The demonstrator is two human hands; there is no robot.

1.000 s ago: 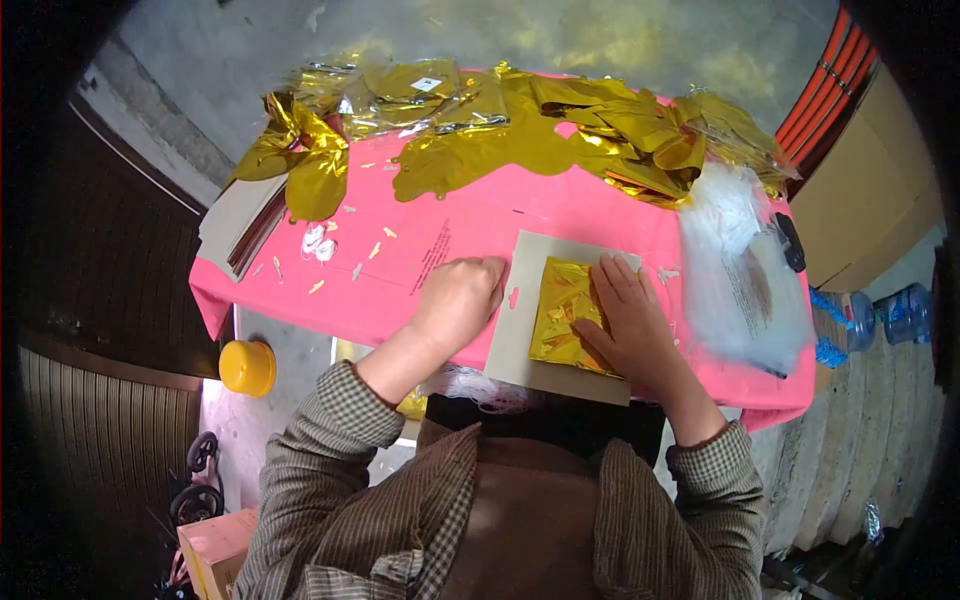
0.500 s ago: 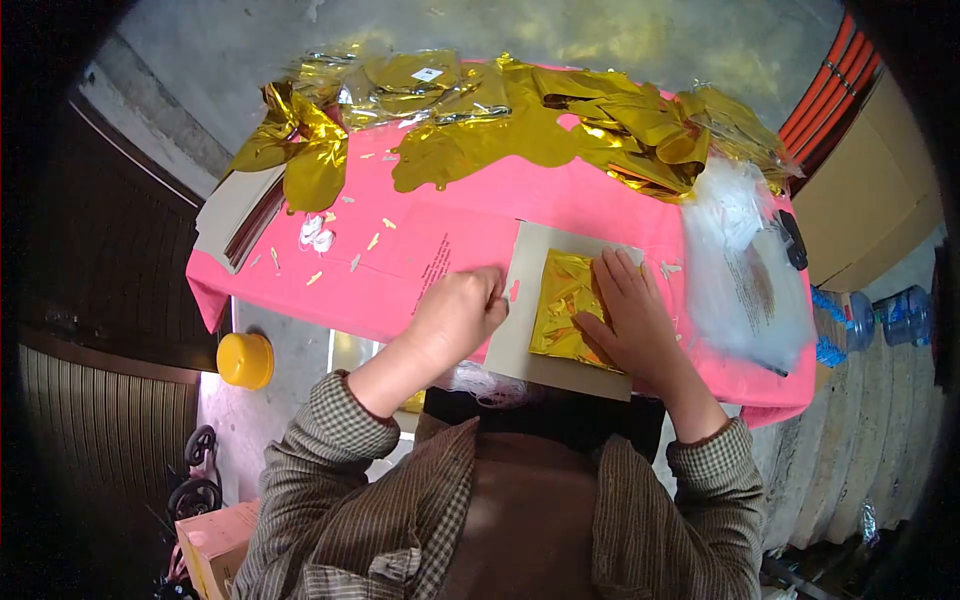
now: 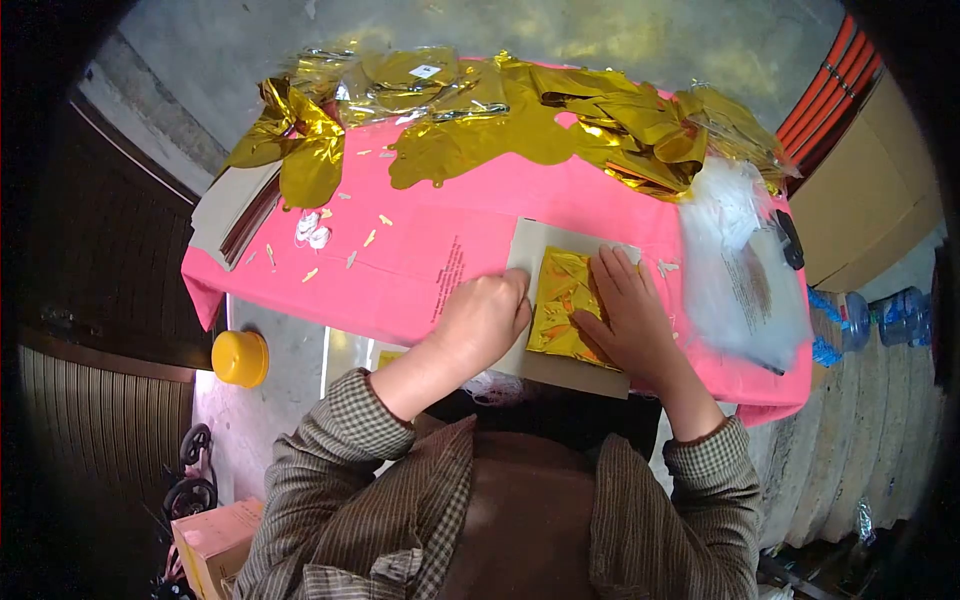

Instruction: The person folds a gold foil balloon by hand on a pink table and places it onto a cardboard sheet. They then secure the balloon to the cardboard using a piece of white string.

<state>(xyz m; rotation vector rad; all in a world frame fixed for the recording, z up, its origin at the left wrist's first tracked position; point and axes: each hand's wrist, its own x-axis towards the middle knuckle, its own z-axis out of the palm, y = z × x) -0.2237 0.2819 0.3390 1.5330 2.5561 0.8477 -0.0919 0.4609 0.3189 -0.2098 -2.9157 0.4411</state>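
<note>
A grey-brown card [image 3: 520, 240] lies near the front edge of the pink-covered table, its lower part reaching over the edge. On it rests a folded gold foil sheet [image 3: 562, 310]. My right hand [image 3: 630, 315] is spread flat over the foil's right side, fingers apart, pressing on it and the card. My left hand [image 3: 485, 315] is curled into a fist at the card's left side, knuckles up, just left of the foil. Whatever its fingers may hold is hidden beneath them.
Gold foil balloons [image 3: 540, 125] spread along the table's far side. A stack of cards [image 3: 232, 215] stands at left, near white string [image 3: 312, 231] and small card scraps. Clear plastic bags [image 3: 745, 290] and a black object [image 3: 789, 240] lie at right. A yellow tub [image 3: 240, 358] is lower left.
My left hand has moved right, farther onto the card, and now covers the punched hole that showed before. My right hand stays flat on the foil.
</note>
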